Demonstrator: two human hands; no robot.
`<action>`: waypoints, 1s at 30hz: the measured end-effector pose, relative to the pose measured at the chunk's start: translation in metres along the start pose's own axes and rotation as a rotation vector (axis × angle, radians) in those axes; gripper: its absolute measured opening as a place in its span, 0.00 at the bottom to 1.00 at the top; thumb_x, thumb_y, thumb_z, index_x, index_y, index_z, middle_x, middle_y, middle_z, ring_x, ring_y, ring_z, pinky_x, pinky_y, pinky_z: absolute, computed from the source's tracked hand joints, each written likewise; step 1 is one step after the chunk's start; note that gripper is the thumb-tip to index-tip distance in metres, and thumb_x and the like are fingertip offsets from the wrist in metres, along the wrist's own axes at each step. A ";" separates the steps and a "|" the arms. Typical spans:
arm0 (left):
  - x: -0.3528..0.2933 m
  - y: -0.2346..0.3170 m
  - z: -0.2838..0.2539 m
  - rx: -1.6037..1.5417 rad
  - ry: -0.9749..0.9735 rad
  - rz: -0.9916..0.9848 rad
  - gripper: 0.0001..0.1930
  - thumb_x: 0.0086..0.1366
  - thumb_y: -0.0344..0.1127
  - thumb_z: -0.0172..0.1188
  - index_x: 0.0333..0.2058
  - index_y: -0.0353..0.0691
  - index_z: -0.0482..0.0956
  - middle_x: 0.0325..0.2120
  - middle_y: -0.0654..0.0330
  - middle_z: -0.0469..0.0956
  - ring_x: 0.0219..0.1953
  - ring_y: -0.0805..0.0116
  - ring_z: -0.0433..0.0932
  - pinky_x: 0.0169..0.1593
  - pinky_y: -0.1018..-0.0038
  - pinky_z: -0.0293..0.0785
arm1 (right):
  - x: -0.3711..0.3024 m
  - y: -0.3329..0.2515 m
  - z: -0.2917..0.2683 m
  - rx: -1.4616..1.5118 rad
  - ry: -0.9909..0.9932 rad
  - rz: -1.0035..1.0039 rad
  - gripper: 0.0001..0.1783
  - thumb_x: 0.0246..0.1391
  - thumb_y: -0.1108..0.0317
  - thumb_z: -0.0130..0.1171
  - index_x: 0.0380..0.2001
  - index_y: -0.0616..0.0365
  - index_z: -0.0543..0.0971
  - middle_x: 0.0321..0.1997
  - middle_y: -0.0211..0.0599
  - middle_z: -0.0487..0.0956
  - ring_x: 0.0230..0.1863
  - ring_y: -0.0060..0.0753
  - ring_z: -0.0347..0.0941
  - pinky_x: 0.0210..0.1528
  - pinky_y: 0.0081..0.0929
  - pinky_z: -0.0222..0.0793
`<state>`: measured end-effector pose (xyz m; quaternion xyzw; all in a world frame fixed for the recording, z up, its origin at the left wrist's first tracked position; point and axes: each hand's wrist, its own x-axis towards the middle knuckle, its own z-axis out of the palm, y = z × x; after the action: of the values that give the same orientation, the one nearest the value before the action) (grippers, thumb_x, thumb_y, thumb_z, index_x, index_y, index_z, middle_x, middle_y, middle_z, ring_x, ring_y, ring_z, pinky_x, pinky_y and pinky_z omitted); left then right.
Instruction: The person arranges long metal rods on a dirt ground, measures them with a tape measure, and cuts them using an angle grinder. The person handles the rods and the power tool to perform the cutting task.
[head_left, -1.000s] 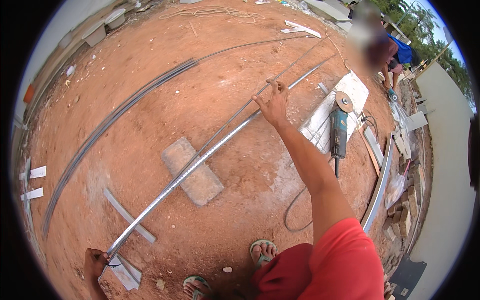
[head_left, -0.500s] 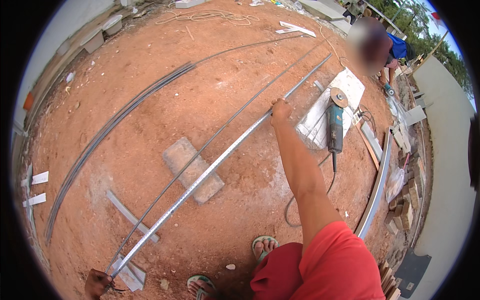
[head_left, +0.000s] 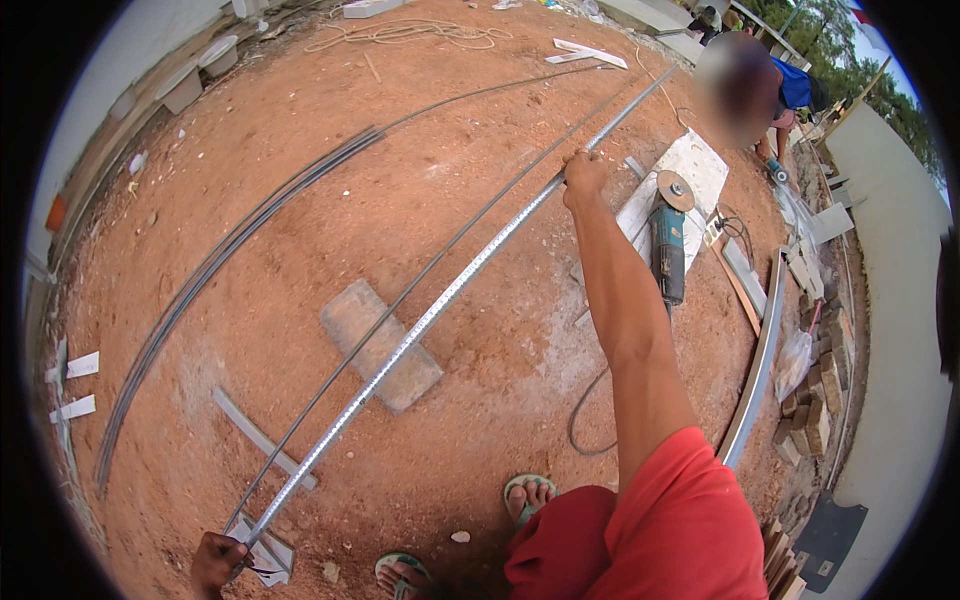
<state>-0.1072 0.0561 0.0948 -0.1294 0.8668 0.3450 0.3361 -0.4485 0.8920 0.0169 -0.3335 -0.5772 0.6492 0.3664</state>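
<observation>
The long silvery bar (head_left: 450,294) is held by both hands, above reddish earth (head_left: 490,420), and is slanted from the lower left to the upper right of the view. Its near end is pinched by the left hand (head_left: 218,562), whose fingers are curled in. The bar is gripped farther up by the right hand (head_left: 584,176), with its fingers wrapped around it, and a length is left protruding past that fist. Small marks can be seen along the stretch between the 2 hands, but they are too fine to be made out.

Just beside the bar, on its left, a thin dark rod (head_left: 439,260) is set nearly parallel. A pale block (head_left: 384,348) is crossed by both; whether it is touched by the bar cannot be told. A flat grey strip (head_left: 258,434) is laid on the earth under the rod, and white pieces (head_left: 276,562) are seen beside the left hand.

To the left, a bundle of dark rods (head_left: 330,160) is spread in a curve. To the right, a teal and black grinder (head_left: 669,240) is rested on a white board (head_left: 705,155), near the right forearm.
</observation>
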 end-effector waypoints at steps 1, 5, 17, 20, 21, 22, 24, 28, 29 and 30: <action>0.000 0.001 0.002 -0.015 0.004 -0.003 0.14 0.62 0.35 0.63 0.26 0.26 0.86 0.21 0.51 0.85 0.25 0.66 0.84 0.35 0.71 0.80 | -0.001 -0.004 0.003 -0.019 -0.033 0.012 0.13 0.72 0.67 0.46 0.46 0.67 0.74 0.33 0.43 0.82 0.27 0.30 0.75 0.26 0.27 0.68; 0.011 0.008 0.010 -0.002 0.011 0.020 0.13 0.61 0.33 0.62 0.25 0.26 0.85 0.21 0.51 0.85 0.25 0.65 0.84 0.35 0.71 0.81 | 0.010 -0.004 0.012 0.000 -0.120 0.063 0.15 0.73 0.63 0.44 0.49 0.65 0.72 0.42 0.45 0.83 0.34 0.32 0.78 0.30 0.31 0.74; 0.042 -0.036 0.015 -0.028 0.108 0.053 0.15 0.63 0.34 0.63 0.25 0.24 0.84 0.20 0.52 0.84 0.22 0.66 0.82 0.32 0.70 0.79 | 0.018 0.037 0.040 -0.032 -0.301 0.067 0.13 0.71 0.62 0.45 0.50 0.58 0.71 0.44 0.37 0.77 0.41 0.29 0.75 0.36 0.35 0.77; 0.050 -0.023 0.015 -0.023 0.092 0.054 0.15 0.63 0.35 0.61 0.25 0.26 0.85 0.19 0.53 0.84 0.22 0.69 0.81 0.31 0.71 0.77 | 0.022 0.037 0.034 -0.035 -0.279 0.050 0.13 0.70 0.63 0.45 0.51 0.58 0.71 0.42 0.36 0.77 0.39 0.29 0.75 0.35 0.34 0.77; 0.050 -0.025 0.014 -0.016 0.096 0.054 0.15 0.63 0.35 0.61 0.25 0.26 0.85 0.19 0.53 0.84 0.22 0.69 0.81 0.31 0.71 0.77 | 0.023 0.037 0.034 -0.026 -0.277 0.049 0.13 0.70 0.64 0.45 0.50 0.59 0.71 0.42 0.36 0.77 0.39 0.29 0.75 0.35 0.34 0.78; 0.051 -0.027 0.013 -0.008 0.100 0.053 0.15 0.63 0.35 0.61 0.25 0.26 0.85 0.19 0.53 0.84 0.23 0.69 0.81 0.32 0.71 0.77 | 0.023 0.037 0.034 -0.017 -0.274 0.048 0.13 0.69 0.64 0.45 0.50 0.59 0.71 0.42 0.36 0.77 0.38 0.29 0.75 0.35 0.34 0.78; 0.051 -0.028 0.012 -0.009 0.103 0.049 0.15 0.63 0.35 0.62 0.25 0.26 0.85 0.20 0.53 0.84 0.22 0.68 0.81 0.32 0.71 0.78 | 0.024 0.036 0.034 -0.046 -0.263 0.041 0.13 0.69 0.65 0.45 0.49 0.61 0.71 0.42 0.37 0.77 0.38 0.29 0.75 0.34 0.34 0.79; 0.050 -0.029 0.012 -0.029 0.104 0.038 0.15 0.63 0.35 0.63 0.24 0.25 0.84 0.20 0.52 0.84 0.22 0.66 0.81 0.32 0.70 0.78 | 0.023 0.034 0.034 -0.036 -0.265 0.045 0.13 0.68 0.66 0.45 0.47 0.64 0.72 0.41 0.38 0.77 0.37 0.30 0.76 0.34 0.34 0.80; 0.051 -0.030 0.012 -0.030 0.106 0.037 0.15 0.63 0.35 0.63 0.24 0.25 0.84 0.20 0.52 0.84 0.21 0.66 0.81 0.32 0.70 0.78 | 0.024 0.034 0.035 -0.044 -0.262 0.043 0.13 0.68 0.66 0.45 0.47 0.64 0.72 0.41 0.38 0.77 0.37 0.30 0.76 0.34 0.34 0.80; 0.051 -0.028 0.012 -0.023 0.103 0.030 0.15 0.63 0.35 0.63 0.24 0.25 0.84 0.20 0.51 0.84 0.22 0.66 0.81 0.32 0.70 0.79 | 0.023 0.035 0.035 -0.053 -0.257 0.041 0.13 0.68 0.66 0.45 0.47 0.64 0.72 0.41 0.38 0.77 0.37 0.30 0.76 0.34 0.34 0.80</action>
<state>-0.1262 0.0443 0.0399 -0.1380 0.8807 0.3528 0.2845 -0.4934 0.8919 -0.0137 -0.2686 -0.6294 0.6785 0.2671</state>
